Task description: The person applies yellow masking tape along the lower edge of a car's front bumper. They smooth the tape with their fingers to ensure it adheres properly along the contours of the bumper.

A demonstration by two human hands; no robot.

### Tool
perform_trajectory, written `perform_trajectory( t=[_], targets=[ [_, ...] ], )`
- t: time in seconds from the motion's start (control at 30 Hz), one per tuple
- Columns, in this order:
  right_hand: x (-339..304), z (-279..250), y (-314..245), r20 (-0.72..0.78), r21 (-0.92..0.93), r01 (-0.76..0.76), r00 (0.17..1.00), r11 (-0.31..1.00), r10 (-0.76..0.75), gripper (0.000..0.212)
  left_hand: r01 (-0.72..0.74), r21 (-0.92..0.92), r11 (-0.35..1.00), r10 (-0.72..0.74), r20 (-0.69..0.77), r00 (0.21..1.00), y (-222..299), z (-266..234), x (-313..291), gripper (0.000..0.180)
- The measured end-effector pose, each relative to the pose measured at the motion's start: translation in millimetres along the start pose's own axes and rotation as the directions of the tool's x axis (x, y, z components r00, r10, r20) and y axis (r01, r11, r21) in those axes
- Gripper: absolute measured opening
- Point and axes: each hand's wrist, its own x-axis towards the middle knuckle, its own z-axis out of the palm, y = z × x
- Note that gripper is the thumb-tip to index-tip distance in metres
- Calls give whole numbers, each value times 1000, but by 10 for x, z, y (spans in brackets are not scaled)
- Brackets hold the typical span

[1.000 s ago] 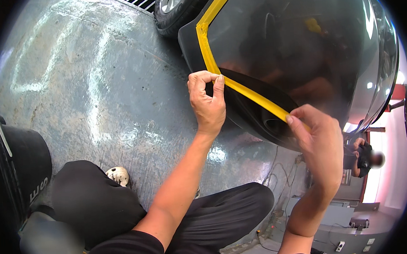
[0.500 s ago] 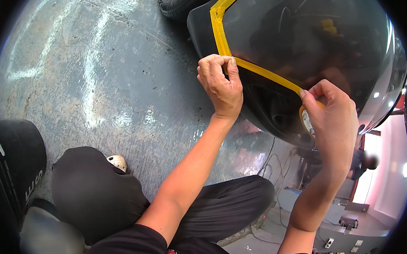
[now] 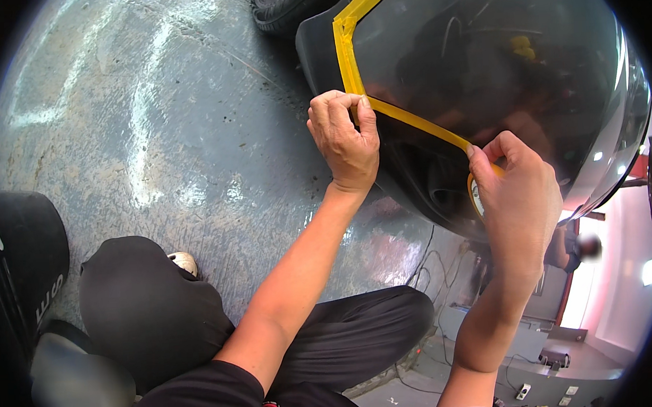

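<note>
Yellow masking tape (image 3: pixel 418 123) outlines part of a glossy black car bumper (image 3: pixel 436 60). One length slants down to the right between my two hands, along the panel's lower edge. At its left end, by the corner where another strip rises, my left hand (image 3: pixel 345 144) is closed with thumb and forefinger pinched on the tape. My right hand (image 3: pixel 518 195) grips the tape roll (image 3: pixel 475 195), mostly hidden behind the palm and fingers. Its thumb tip presses where the strip meets the roll.
A tire (image 3: pixel 288 9) stands at the top beside the bumper. A black container-like object (image 3: pixel 26 246) is at the far left. Cables (image 3: pixel 434 264) trail over the grey floor (image 3: pixel 192 129) toward the right. Another person (image 3: pixel 572 251) is in the background at right.
My right hand has shifted slightly left with the roll, a little nearer my left hand. My left hand keeps its pinch at the corner. The whole view has drifted slightly.
</note>
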Motion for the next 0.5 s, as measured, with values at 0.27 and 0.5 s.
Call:
perform_trajectory(
  t=[0.27,0.5],
  targets=[
    [16,6,-31,-8,-18,-9,1000,1000,9,26,-77,14,997,77,-21,997,-78,-81,-76,17],
    [-34,-16,-47,-17,18,-27,999,999,27,25,-242,-89,966,252,126,959,15,-96,-316,32]
  ],
)
